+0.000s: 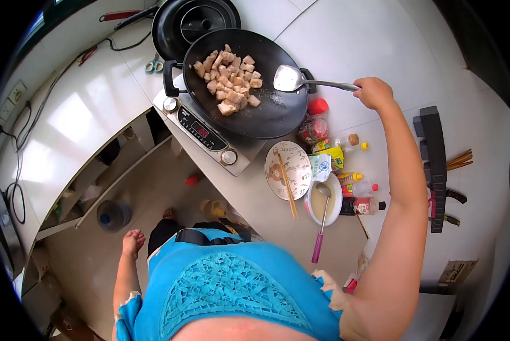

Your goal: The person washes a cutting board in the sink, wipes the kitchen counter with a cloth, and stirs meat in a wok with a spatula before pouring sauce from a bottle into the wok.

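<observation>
My right hand (374, 93) is closed round the handle of a metal spatula (289, 78), whose blade is over the right side of a black wok (272, 116). Pale chunks of meat (229, 79) lie together in the left and middle part of the wok. The wok sits on an induction cooker (201, 129) with a lit red display. My left hand (133, 243) hangs low beside my body, away from the counter, with its fingers curled; whether anything is in them is too small to tell.
A black lid (195, 23) lies behind the wok, scissors (154, 64) left of it. Nearer are a patterned plate (276, 176) with chopsticks (287, 184), a bowl (333, 209) with a ladle (321, 227), and several bottles (364, 206). A knife rack (434, 170) stands at right.
</observation>
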`<state>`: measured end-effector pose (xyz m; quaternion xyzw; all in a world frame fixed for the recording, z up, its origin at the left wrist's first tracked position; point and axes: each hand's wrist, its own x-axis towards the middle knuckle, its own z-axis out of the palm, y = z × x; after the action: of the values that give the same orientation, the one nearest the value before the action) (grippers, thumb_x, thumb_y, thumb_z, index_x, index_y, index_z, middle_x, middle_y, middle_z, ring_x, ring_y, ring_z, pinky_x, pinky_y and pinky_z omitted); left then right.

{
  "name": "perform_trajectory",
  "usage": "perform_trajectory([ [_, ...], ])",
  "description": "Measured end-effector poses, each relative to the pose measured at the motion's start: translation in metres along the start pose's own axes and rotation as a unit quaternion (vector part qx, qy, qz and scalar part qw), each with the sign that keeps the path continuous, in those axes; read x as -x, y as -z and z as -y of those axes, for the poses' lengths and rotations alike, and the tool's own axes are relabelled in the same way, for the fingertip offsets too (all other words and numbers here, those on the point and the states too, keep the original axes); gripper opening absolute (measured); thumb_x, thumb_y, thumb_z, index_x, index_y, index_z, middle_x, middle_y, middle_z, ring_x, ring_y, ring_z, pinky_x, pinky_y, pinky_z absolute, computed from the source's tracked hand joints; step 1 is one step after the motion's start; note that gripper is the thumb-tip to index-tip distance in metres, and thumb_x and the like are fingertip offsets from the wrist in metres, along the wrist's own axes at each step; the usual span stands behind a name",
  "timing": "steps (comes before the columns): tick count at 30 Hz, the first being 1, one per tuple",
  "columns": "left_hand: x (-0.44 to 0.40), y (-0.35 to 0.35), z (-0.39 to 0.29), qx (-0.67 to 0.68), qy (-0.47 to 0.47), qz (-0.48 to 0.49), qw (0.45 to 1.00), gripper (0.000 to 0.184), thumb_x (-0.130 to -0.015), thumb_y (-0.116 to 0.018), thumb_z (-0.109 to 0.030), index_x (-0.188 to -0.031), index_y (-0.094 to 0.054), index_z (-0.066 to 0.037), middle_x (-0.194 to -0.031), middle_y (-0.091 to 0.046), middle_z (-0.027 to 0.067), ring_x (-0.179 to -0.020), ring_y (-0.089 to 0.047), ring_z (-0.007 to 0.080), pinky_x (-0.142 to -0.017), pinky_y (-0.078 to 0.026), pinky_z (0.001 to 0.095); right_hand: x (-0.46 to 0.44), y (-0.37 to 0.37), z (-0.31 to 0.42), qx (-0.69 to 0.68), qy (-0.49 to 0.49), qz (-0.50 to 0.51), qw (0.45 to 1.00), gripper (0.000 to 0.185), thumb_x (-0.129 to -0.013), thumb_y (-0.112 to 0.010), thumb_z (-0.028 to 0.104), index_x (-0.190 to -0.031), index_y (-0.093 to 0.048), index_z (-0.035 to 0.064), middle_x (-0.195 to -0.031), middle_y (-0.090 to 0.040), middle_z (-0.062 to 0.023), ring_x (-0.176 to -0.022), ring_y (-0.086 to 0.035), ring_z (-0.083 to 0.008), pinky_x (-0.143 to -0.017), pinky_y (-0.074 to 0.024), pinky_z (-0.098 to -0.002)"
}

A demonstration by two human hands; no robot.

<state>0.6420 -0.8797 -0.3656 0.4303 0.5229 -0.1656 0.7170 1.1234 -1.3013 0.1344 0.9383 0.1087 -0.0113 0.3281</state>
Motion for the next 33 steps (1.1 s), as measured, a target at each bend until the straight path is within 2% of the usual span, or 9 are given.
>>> perform_trajectory([
  [2, 0.01, 0.004, 0.004, 0.004, 0.002, -0.02, 1.0, 0.013, -0.09, -0.048, -0.018, -0.098, -0.055, -0.01, -0.083, -0.06, 0.0029, -0.068, -0.059, 0.0123, -0.058, -0.048, 0.0216, -0.032, -0.015, 0.005, -0.029, -0.021, 0.08, 0.996, 0.028, -0.079, -0.066, 0.028, -0.103, -0.065, 0.0147, -0.1, -0.065, -0.006, -0.097, -0.06, -0.0246, -0.076, -0.0491, -0.0385],
  [5, 0.024, 0.016, 0.014, 0.008, 0.001, -0.047, 0.999, 0.013, -0.09, -0.048, -0.018, -0.098, -0.055, -0.01, -0.083, -0.06, 0.0028, -0.068, -0.059, 0.0122, -0.058, -0.048, 0.0218, -0.079, -0.044, 0.031, -0.251, 0.068, 0.174, 0.95, 0.018, -0.076, -0.066, 0.017, -0.089, -0.067, 0.0047, -0.069, -0.063, -0.0067, -0.06, -0.056, -0.015, -0.055, -0.046, -0.0312],
  [8, 0.037, 0.025, 0.015, 0.012, 0.007, -0.069, 0.998, 0.013, -0.09, -0.048, -0.018, -0.098, -0.055, -0.01, -0.083, -0.06, 0.0027, -0.068, -0.059, 0.0125, -0.058, -0.048, 0.0228, -0.075, -0.033, 0.059, -0.359, 0.144, 0.098, 0.917, 0.023, -0.076, -0.066, 0.016, -0.097, -0.067, 0.0051, -0.073, -0.063, -0.0054, -0.061, -0.052, -0.0122, -0.057, -0.0437, -0.0291],
  [14, 0.021, 0.041, 0.027, 0.009, 0.031, -0.08, 0.996, 0.011, -0.09, -0.049, -0.018, -0.096, -0.054, -0.01, -0.08, -0.059, 0.0027, -0.064, -0.058, 0.013, -0.054, -0.048, 0.0231, 0.016, 0.052, 0.076, -0.082, 0.187, -0.142, 0.968, 0.015, -0.075, -0.065, 0.017, -0.09, -0.065, 0.012, -0.078, -0.062, -0.009, -0.081, -0.061, -0.0231, -0.068, -0.0482, -0.0344],
  [19, -0.005, 0.036, 0.005, -0.006, 0.01, -0.041, 0.999, 0.011, -0.088, -0.051, -0.019, -0.095, -0.054, -0.01, -0.075, -0.057, 0.0019, -0.061, -0.057, 0.0126, -0.053, -0.048, 0.0225, 0.097, 0.075, 0.089, 0.064, 0.291, -0.355, 0.886, 0.005, -0.07, -0.06, 0.012, -0.074, -0.057, 0.0095, -0.068, -0.051, -0.0031, -0.074, -0.055, -0.0203, -0.065, -0.0452, -0.0319],
  [24, -0.014, 0.023, -0.034, -0.033, -0.017, -0.004, 0.999, 0.014, -0.088, -0.052, -0.019, -0.098, -0.055, -0.01, -0.081, -0.058, 0.0026, -0.065, -0.058, 0.0126, -0.057, -0.049, 0.0224, 0.153, 0.058, 0.138, 0.104, 0.29, -0.307, 0.901, 0.01, -0.069, -0.059, 0.011, -0.076, -0.055, 0.0052, -0.069, -0.046, -0.0035, -0.065, -0.045, -0.0164, -0.058, -0.0396, -0.0234],
  [26, -0.02, 0.024, -0.042, -0.044, -0.023, 0.005, 0.999, 0.014, -0.089, -0.051, -0.019, -0.099, -0.055, -0.01, -0.082, -0.059, 0.0022, -0.067, -0.059, 0.0128, -0.059, -0.049, 0.0225, 0.15, 0.049, 0.156, -0.002, 0.294, -0.122, 0.948, 0.015, -0.073, -0.055, 0.009, -0.084, -0.056, -0.0021, -0.078, -0.055, -0.0111, -0.075, -0.057, -0.0237, -0.051, -0.0487, -0.0355],
  [28, -0.024, 0.027, -0.046, -0.049, -0.026, 0.013, 0.998, 0.014, -0.09, -0.051, -0.02, -0.099, -0.056, -0.01, -0.082, -0.059, 0.0022, -0.069, -0.059, 0.013, -0.06, -0.05, 0.0233, 0.128, 0.05, 0.165, -0.128, 0.222, 0.018, 0.966, 0.024, -0.076, -0.047, 0.0, -0.099, -0.052, -0.0048, -0.08, -0.055, -0.0154, -0.065, -0.06, -0.0337, -0.056, -0.0489, -0.0414],
  [33, -0.032, 0.041, -0.048, -0.073, -0.006, 0.008, 0.997, 0.014, -0.09, -0.049, -0.021, -0.097, -0.056, -0.011, -0.081, -0.059, 0.0016, -0.069, -0.059, 0.0128, -0.061, -0.05, 0.0243, 0.105, -0.023, 0.185, -0.081, 0.123, -0.121, 0.982, 0.036, -0.079, -0.05, 0.005, -0.114, -0.051, -0.0035, -0.081, -0.058, -0.0149, -0.068, -0.063, -0.029, -0.056, -0.0515, -0.0366],
])
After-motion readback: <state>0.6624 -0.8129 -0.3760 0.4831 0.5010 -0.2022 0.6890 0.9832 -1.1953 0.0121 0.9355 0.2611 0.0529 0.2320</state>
